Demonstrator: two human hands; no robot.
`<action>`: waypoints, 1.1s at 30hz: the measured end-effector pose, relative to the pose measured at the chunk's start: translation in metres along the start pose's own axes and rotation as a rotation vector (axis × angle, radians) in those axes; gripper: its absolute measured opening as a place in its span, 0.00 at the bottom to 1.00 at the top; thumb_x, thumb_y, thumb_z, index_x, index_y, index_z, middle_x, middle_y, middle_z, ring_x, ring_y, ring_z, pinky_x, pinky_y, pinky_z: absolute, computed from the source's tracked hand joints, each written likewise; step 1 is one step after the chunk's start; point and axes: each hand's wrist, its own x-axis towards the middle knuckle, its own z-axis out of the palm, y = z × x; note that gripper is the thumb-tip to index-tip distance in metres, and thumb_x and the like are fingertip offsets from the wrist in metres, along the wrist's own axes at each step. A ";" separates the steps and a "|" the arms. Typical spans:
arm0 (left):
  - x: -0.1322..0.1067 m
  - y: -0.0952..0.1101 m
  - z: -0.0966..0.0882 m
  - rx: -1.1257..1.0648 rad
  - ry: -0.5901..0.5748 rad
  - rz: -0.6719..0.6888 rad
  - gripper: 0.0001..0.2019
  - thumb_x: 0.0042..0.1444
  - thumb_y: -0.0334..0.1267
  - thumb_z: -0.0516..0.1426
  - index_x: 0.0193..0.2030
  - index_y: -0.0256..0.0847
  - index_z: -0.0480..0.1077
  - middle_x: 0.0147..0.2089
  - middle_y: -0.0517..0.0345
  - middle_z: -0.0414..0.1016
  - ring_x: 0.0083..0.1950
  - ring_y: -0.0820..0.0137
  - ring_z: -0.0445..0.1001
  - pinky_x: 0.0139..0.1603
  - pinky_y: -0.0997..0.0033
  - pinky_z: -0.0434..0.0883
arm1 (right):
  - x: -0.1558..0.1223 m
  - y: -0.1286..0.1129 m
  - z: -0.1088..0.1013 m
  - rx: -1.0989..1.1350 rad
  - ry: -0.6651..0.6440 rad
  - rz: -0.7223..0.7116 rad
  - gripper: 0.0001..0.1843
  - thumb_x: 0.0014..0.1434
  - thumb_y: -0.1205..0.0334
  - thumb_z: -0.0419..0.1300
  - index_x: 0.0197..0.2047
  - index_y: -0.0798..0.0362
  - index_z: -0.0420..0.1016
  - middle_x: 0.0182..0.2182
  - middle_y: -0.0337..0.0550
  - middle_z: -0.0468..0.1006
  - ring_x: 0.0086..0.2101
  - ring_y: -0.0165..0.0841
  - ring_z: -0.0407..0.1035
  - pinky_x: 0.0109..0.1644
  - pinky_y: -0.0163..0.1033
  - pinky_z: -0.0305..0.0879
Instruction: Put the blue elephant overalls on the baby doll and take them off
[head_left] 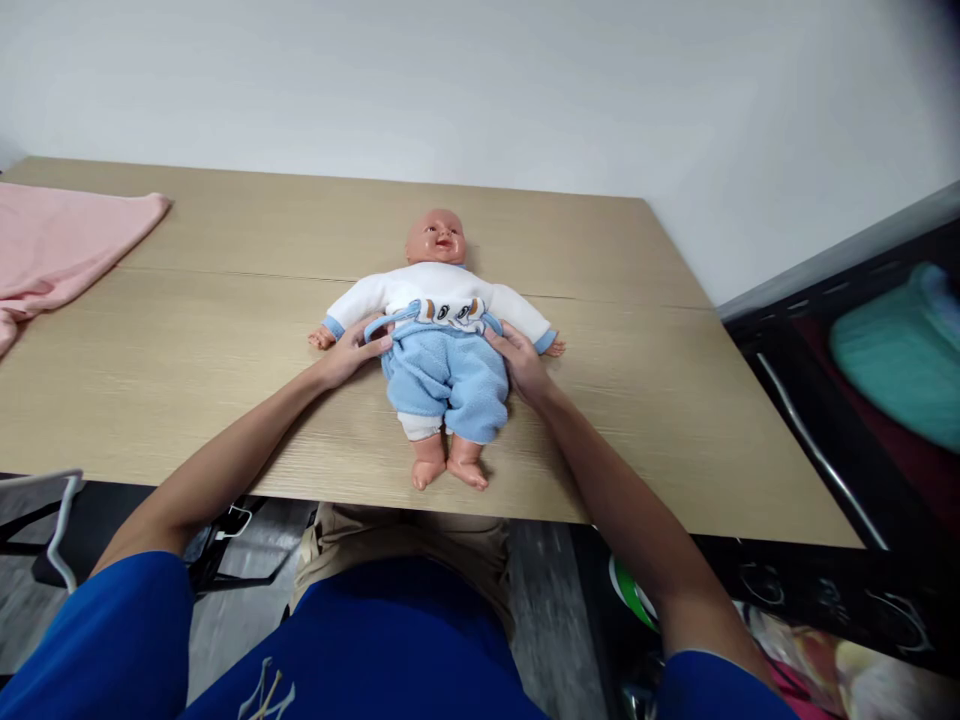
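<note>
A baby doll (pixel 439 240) lies on its back in the middle of a light wooden table (pixel 225 330), feet toward me. It wears a white top (pixel 435 285) and light blue fleece overalls (pixel 446 375). My left hand (pixel 352 350) pinches the blue strap and waistband at the doll's right side. My right hand (pixel 521 362) grips the overalls' waist on the other side, fingers curled on the fabric.
A pink cloth (pixel 52 250) lies at the table's far left. A white wall stands behind the table. To the right a dark bin holds teal fabric (pixel 900 350). A hanger (pixel 52 500) and chair parts sit below the table's left front edge.
</note>
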 end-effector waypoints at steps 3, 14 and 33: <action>0.000 0.003 -0.005 -0.078 -0.083 -0.025 0.30 0.64 0.72 0.74 0.43 0.45 0.77 0.42 0.54 0.75 0.45 0.58 0.76 0.52 0.54 0.78 | 0.001 0.000 -0.004 0.022 -0.033 0.038 0.40 0.50 0.21 0.84 0.54 0.41 0.90 0.50 0.41 0.94 0.55 0.50 0.87 0.72 0.60 0.83; -0.002 0.004 -0.003 -0.139 -0.194 -0.093 0.26 0.71 0.66 0.71 0.59 0.46 0.88 0.63 0.41 0.85 0.71 0.43 0.81 0.78 0.33 0.75 | 0.001 0.000 -0.012 -0.114 -0.036 -0.077 0.32 0.57 0.24 0.82 0.45 0.42 0.89 0.48 0.41 0.89 0.55 0.48 0.81 0.77 0.59 0.75; 0.002 0.011 0.012 0.168 0.238 0.190 0.27 0.79 0.70 0.62 0.51 0.46 0.76 0.56 0.47 0.80 0.61 0.54 0.78 0.68 0.52 0.76 | 0.004 0.002 0.002 -0.432 0.232 -0.370 0.25 0.78 0.28 0.64 0.46 0.42 0.74 0.40 0.39 0.76 0.44 0.42 0.72 0.60 0.49 0.76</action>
